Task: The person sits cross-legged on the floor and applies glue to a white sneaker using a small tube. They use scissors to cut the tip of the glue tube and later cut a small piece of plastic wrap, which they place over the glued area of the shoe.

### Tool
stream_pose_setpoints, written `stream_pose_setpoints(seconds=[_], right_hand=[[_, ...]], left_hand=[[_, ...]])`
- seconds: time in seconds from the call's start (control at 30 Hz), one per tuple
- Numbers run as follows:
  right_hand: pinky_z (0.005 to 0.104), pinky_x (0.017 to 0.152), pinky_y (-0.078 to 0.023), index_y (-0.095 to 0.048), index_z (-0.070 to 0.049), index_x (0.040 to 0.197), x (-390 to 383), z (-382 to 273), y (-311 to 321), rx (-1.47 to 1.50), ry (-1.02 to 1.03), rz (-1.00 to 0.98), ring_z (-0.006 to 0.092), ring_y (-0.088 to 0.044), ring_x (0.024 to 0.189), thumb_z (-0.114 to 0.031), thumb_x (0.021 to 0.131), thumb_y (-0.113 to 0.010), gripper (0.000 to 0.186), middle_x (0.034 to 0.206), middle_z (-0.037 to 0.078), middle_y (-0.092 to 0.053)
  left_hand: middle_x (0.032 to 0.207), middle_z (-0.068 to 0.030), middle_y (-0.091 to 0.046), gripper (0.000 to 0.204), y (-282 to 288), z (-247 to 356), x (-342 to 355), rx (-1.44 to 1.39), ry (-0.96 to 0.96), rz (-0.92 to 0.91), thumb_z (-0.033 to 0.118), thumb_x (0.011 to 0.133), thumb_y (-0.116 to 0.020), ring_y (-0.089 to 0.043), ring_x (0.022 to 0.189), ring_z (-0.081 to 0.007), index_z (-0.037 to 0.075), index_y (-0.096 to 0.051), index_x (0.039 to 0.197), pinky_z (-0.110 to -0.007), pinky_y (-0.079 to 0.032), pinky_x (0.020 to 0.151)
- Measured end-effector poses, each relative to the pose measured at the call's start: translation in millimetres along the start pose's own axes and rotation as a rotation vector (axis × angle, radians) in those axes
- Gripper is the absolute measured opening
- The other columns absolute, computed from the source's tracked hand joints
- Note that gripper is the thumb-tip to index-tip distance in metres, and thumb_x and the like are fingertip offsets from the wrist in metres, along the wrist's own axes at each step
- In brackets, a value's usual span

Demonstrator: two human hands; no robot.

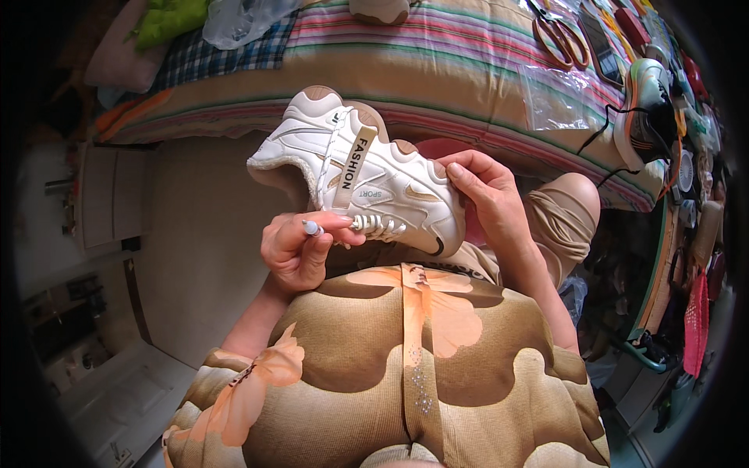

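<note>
A chunky white sneaker (394, 191) lies on its side over my lap, its toe to the right and its fleecy collar to the left. A pale strap (358, 168) with dark lettering crosses its side. My right hand (488, 191) pinches the tan-and-white sole's edge near the toe, thumb and fingers closed. Curled below the collar, my left hand (300, 251) grips a slim pen-like thing with a pale grey end (314, 228); most of it is hidden in the fingers. The left index fingertip is at the white laces (380, 228).
A striped cloth (468, 47) covers the bed-like surface ahead. On it lie scissors (563, 39), a clear plastic bag (554, 97) and a dark phone (599, 47). Another sneaker with black laces (647, 117) stands at the right edge. Part of a further shoe (380, 9) shows at the top.
</note>
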State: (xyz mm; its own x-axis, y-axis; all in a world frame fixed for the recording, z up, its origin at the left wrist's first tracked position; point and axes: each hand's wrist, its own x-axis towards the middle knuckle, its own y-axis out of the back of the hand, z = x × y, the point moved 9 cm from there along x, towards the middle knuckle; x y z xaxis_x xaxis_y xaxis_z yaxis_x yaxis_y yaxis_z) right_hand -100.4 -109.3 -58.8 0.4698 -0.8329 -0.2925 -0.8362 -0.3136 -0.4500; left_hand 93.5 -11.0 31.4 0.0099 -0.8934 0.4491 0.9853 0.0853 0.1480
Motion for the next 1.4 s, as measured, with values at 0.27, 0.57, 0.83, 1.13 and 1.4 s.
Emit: stream_pose_setpoints(seconds=[0.27, 0.57, 0.83, 1.13, 1.4], right_hand=[[0.0285, 0.096, -0.042, -0.048, 0.003, 0.131, -15, -6, -4, -0.110, 0.065, -0.090, 0.0145, -0.053, 0.110, -0.026, 0.087, -0.070, 0.056, 0.120, 0.009, -0.058], [0.0250, 0.085, -0.047, -0.052, 0.003, 0.128, -2, -81, 22, -0.146, 0.203, 0.028, 0.0123, -0.058, 0.096, -0.016, 0.091, -0.064, 0.044, 0.106, 0.010, -0.063], [0.0236, 0.072, -0.049, -0.068, 0.001, 0.102, 57, -200, 106, -0.541, 0.634, 0.363, 0.0094, -0.063, 0.077, -0.019, 0.089, -0.066, 0.025, 0.086, 0.006, -0.070], [0.0396, 0.081, -0.050, -0.069, -0.007, 0.099, 93, -238, 181, -1.427, 0.583, 0.835, 0.0313, -0.065, 0.090, -0.025, 0.076, -0.072, 0.029, 0.094, 0.014, -0.068], [0.0339, 0.076, -0.052, -0.069, -0.003, 0.098, 132, -242, 175, -1.503, 0.237, 0.456, 0.0257, -0.067, 0.084, -0.038, 0.070, -0.079, 0.046, 0.090, 0.015, -0.070]], left_hand=[[0.073, -0.0119, -0.070, 0.022, -13, 11, 22, 0.044, 0.033, -0.036, 0.017, 0.097, -0.054, -0.071, 0.070, -0.0191, -0.002, -0.064, 0.098, -0.026, -0.055, 0.063], [0.074, -0.0053, -0.069, 0.022, -54, 34, 116, -0.071, 0.032, 0.023, 0.016, 0.098, -0.054, -0.062, 0.072, -0.0068, -0.003, -0.064, 0.098, -0.021, -0.048, 0.065], [0.074, -0.0054, -0.069, 0.024, -101, 9, 217, -0.040, -0.023, 0.191, 0.018, 0.100, -0.052, -0.062, 0.070, -0.0086, -0.003, -0.063, 0.097, -0.024, -0.049, 0.073], [0.074, -0.0065, -0.068, 0.023, -160, -53, 258, -0.102, 0.100, 0.105, 0.016, 0.098, -0.054, -0.065, 0.070, -0.0094, -0.004, -0.064, 0.093, -0.023, -0.050, 0.066], [0.075, -0.0080, -0.070, 0.025, -152, -67, 261, -0.063, 0.094, 0.229, 0.018, 0.099, -0.053, -0.067, 0.073, -0.0114, -0.003, -0.064, 0.093, -0.022, -0.049, 0.066]])
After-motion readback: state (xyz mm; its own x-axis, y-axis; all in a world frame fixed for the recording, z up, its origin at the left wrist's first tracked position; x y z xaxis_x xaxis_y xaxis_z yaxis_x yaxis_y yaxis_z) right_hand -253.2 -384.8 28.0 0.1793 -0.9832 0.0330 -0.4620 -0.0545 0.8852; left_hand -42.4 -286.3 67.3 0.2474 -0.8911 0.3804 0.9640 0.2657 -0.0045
